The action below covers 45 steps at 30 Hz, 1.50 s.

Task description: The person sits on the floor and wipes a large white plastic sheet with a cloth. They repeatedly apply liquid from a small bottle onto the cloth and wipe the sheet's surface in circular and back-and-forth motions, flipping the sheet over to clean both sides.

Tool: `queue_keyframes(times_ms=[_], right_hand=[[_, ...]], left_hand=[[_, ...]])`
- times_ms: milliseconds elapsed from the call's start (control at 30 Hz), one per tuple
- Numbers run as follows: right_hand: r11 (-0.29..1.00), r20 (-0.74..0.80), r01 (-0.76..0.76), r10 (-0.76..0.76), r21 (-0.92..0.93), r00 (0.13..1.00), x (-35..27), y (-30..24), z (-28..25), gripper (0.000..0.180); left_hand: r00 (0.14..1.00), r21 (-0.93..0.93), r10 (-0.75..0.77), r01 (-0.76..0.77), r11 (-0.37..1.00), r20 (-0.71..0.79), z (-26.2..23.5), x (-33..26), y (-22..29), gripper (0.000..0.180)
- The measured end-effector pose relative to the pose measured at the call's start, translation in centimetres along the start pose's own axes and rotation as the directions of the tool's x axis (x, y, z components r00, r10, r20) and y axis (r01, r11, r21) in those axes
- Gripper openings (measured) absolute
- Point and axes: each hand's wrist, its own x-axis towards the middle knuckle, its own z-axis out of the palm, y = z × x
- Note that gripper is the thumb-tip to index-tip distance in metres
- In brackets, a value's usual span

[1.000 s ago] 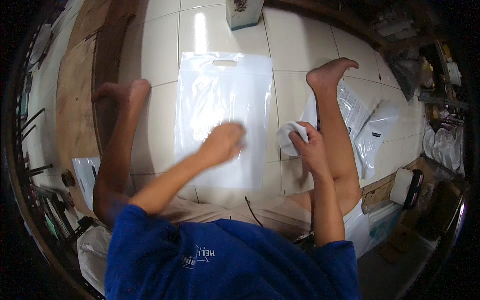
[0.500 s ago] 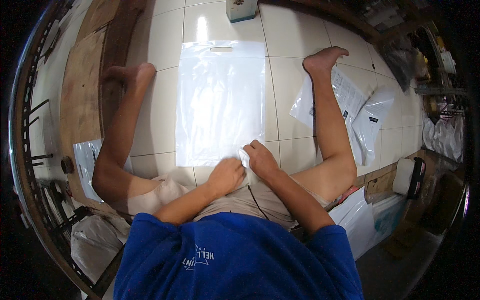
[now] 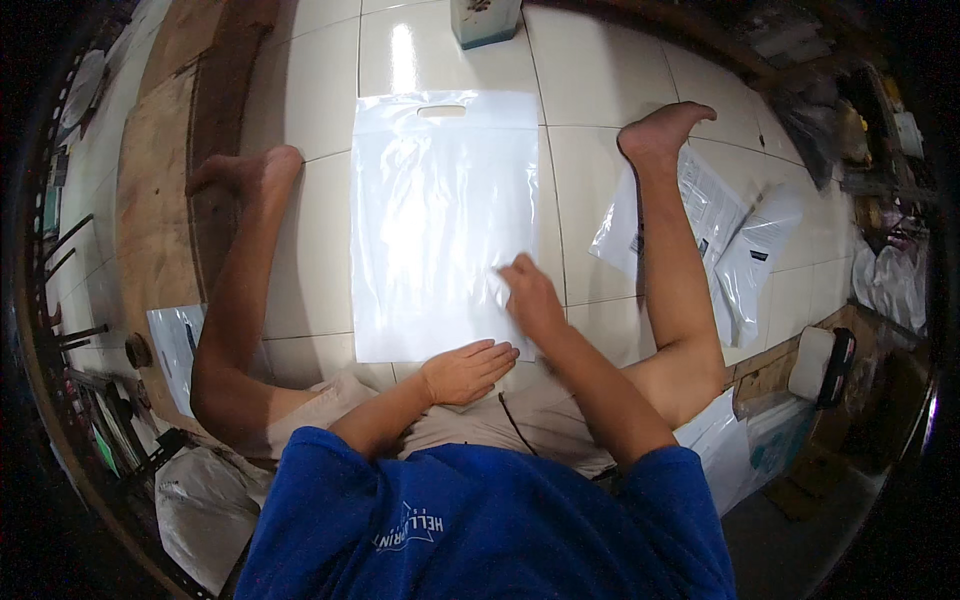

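A white plastic bag [image 3: 430, 220] with a cut-out handle lies flat on the tiled floor between my legs, its handle end away from me. My left hand [image 3: 468, 372] rests by the bag's near edge, palm down with the fingers stretched out; it holds nothing. Over the bag's near right part is my right hand [image 3: 533, 300], somewhat blurred. Its fingers close on a small crumpled white cloth [image 3: 499, 288], mostly hidden by the hand and hard to tell from the bag's white surface.
Printed white plastic bags [image 3: 745, 265] lie by my right leg, partly under it. A wooden board [image 3: 155, 210] runs along the left, with another plastic bag [image 3: 178, 350] near my left knee. A pale container [image 3: 485, 22] stands beyond the bag. Shelving [image 3: 900, 190] lines the right side.
My hands have parted. The right one has moved forward over the bag with the white cloth; the left has let go and flattened out near the bag's edge.
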Motion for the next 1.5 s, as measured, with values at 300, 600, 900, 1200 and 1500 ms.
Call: queue_keyframes(times_ms=[300, 600, 900, 1200, 1500], right_hand=[[0.994, -0.254, -0.105, 0.099, -0.010, 0.962, 18.0, 3.9, -5.3, 0.029], [0.938, 0.491, 0.312, -0.346, 0.153, 0.800, -2.6, -1.1, -0.9, 0.029], [0.994, -0.103, 0.107, -0.105, 0.006, 0.989, 14.0, 5.4, -3.6, 0.030], [0.928, 0.167, 0.326, -0.356, 0.183, 0.920, 8.9, 6.0, -3.8, 0.029], [0.920, 0.191, 0.381, -0.392, 0.092, 0.900, 4.7, 4.4, -1.8, 0.021]], left_hand=[[1.000, -0.041, 0.013, -0.013, 0.999, -0.004, -0.3, 0.2, -0.3, 0.054], [0.998, -0.045, 0.004, -0.002, 0.999, 0.056, 0.9, -0.1, -0.4, 0.053], [0.997, -0.087, -0.030, 0.036, 0.996, 0.073, -0.6, 0.7, -0.3, 0.053], [0.999, -0.018, -0.019, 0.020, 1.000, 0.032, -0.2, 0.3, -0.4, 0.051], [0.999, -0.079, -0.032, 0.035, 0.996, 0.034, -0.3, 0.5, -0.2, 0.050]])
